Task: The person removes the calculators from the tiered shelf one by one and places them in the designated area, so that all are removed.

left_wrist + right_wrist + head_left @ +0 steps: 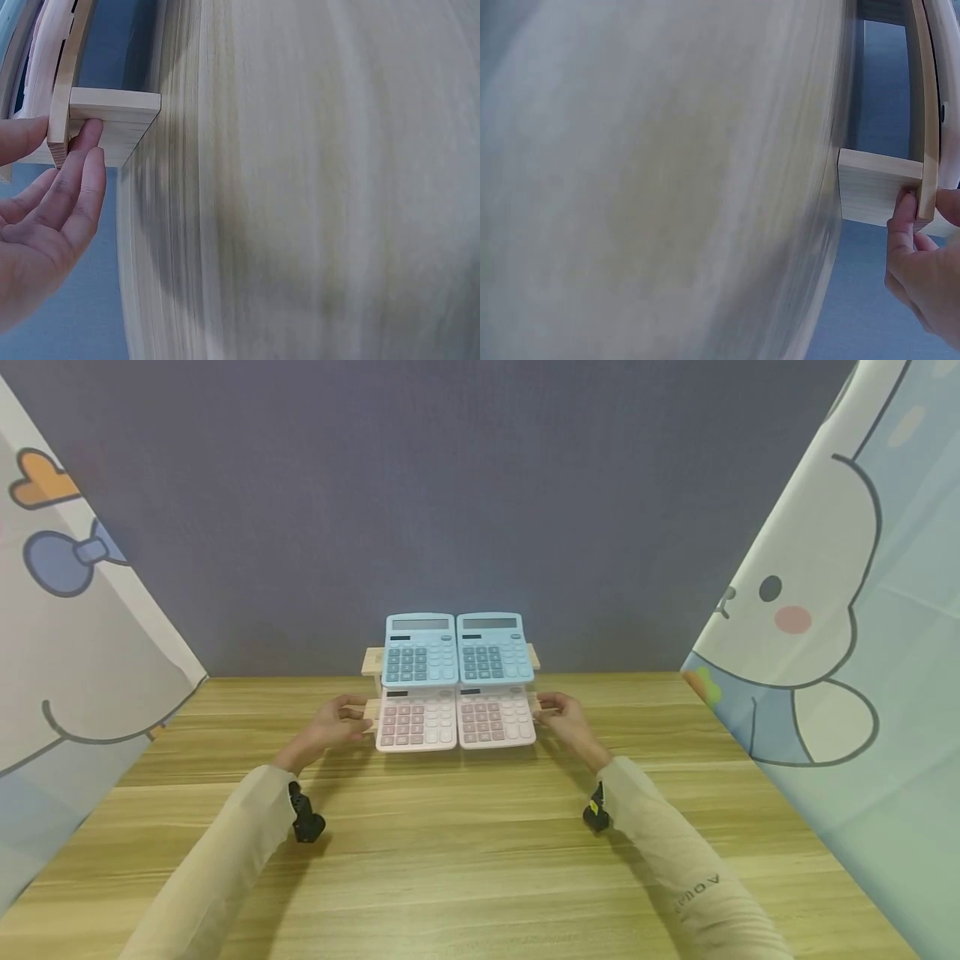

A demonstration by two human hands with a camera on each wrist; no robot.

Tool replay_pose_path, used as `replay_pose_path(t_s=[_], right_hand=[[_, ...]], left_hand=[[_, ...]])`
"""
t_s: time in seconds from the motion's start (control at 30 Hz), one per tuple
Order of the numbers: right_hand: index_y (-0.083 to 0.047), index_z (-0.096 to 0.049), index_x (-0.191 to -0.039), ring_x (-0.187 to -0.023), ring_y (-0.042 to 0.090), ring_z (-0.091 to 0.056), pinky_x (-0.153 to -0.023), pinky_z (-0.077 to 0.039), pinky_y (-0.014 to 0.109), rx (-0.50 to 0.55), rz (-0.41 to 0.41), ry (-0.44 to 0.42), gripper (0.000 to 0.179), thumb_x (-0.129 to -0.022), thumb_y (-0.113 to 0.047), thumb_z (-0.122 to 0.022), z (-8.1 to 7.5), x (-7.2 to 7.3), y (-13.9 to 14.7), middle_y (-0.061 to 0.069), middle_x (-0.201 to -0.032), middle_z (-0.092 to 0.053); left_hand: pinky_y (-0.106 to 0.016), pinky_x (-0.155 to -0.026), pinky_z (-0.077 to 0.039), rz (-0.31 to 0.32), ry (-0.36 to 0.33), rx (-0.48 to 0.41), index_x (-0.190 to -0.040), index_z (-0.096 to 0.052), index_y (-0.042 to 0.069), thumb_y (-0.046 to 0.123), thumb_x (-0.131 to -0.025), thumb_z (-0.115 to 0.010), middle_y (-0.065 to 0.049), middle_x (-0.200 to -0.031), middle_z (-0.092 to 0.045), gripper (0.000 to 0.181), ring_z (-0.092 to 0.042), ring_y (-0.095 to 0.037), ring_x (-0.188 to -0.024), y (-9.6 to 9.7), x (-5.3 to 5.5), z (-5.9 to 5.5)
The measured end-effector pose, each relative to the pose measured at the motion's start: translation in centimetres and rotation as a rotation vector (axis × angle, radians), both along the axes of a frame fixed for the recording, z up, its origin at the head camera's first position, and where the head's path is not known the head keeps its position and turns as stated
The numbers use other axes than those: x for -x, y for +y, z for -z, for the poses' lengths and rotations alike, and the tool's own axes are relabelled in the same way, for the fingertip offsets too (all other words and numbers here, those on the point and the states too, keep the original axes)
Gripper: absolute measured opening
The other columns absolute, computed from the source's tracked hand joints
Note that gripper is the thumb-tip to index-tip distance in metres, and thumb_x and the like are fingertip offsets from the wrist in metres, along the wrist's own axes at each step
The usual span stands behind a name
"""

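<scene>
A pale wooden rack point(372, 661) stands at the far middle of the table. Its upper tier bears two blue calculators point(420, 649) point(492, 647); the lower tier bears two pink calculators point(417, 719) point(495, 717). My left hand point(347, 717) is at the rack's lower left end. In the left wrist view, the left hand point(64, 139) pinches the wooden end block point(120, 120) between thumb and fingers. My right hand point(555, 708) is at the lower right end. In the right wrist view, the right hand point(928, 202) pinches that end block point(874, 187) the same way.
The wooden table point(480, 860) stretches toward me, bare in front of the rack. A dark grey-blue wall stands behind it. Cartoon-printed cloth panels point(847, 610) point(67, 610) close in both sides. Black cameras point(306, 817) point(596, 810) sit at my wrists.
</scene>
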State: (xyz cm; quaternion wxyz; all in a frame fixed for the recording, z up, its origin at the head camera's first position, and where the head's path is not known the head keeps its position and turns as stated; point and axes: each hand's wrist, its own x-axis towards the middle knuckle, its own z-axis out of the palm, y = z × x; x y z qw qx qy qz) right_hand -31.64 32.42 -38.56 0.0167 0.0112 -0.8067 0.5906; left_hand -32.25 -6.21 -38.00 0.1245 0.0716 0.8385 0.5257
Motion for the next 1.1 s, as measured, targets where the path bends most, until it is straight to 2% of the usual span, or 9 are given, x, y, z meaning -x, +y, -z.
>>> replay_pose_path(t_s=[0.27,0.47,0.9,1.03,1.1], right_hand=[[0.011,-0.043,-0.126,-0.101,0.032,-0.055,-0.093,-0.05,0.042,-0.002,-0.016,-0.004,0.041,-0.087,0.005,-0.052,0.01,0.21,-0.16,0.028,-0.121,-0.048],[0.011,-0.043,-0.126,-0.102,0.033,-0.054,-0.091,-0.051,0.039,0.009,-0.019,-0.007,0.04,-0.087,0.005,-0.052,-0.1,0.16,-0.18,0.028,-0.12,-0.048],[0.011,-0.044,-0.125,-0.101,0.029,-0.054,-0.08,-0.052,0.022,0.027,-0.031,-0.031,0.04,-0.086,0.006,-0.053,0.0,0.54,0.34,0.028,-0.12,-0.05],[0.011,-0.043,-0.126,-0.102,0.029,-0.055,-0.081,-0.053,0.023,0.035,-0.047,-0.029,0.041,-0.086,0.006,-0.054,0.18,0.61,0.63,0.029,-0.121,-0.049],[0.011,-0.042,-0.126,-0.101,0.029,-0.056,-0.084,-0.053,0.028,0.042,-0.053,-0.029,0.043,-0.086,0.006,-0.054,0.26,0.67,0.81,0.029,-0.121,-0.048]], left_hand=[[-0.043,-0.095,-0.048,-0.025,-0.019,-0.023,-0.139,-0.023,-0.006,0.009,-0.092,-0.052,-0.033,-0.13,-0.036,0.058,-0.048,-0.038,-0.113,-0.22,-0.04,-0.04],[-0.044,-0.096,-0.047,-0.015,-0.016,-0.047,-0.139,-0.022,-0.007,0.01,-0.091,-0.053,-0.034,-0.131,-0.035,0.059,-0.047,-0.04,-0.114,-0.39,-0.01,0.04],[-0.045,-0.098,-0.046,-0.013,-0.02,-0.073,-0.141,-0.021,-0.005,0.013,-0.091,-0.055,-0.034,-0.133,-0.034,0.062,-0.046,-0.04,-0.116,-0.25,-0.18,0.17],[-0.044,-0.097,-0.046,-0.017,-0.019,-0.062,-0.14,-0.022,-0.005,0.013,-0.092,-0.054,-0.034,-0.133,-0.034,0.061,-0.048,-0.039,-0.114,-0.2,-0.16,0.29],[-0.044,-0.097,-0.046,-0.017,-0.019,-0.059,-0.14,-0.022,-0.004,0.012,-0.092,-0.053,-0.034,-0.133,-0.035,0.06,-0.049,-0.04,-0.114,-0.21,-0.17,0.29]])
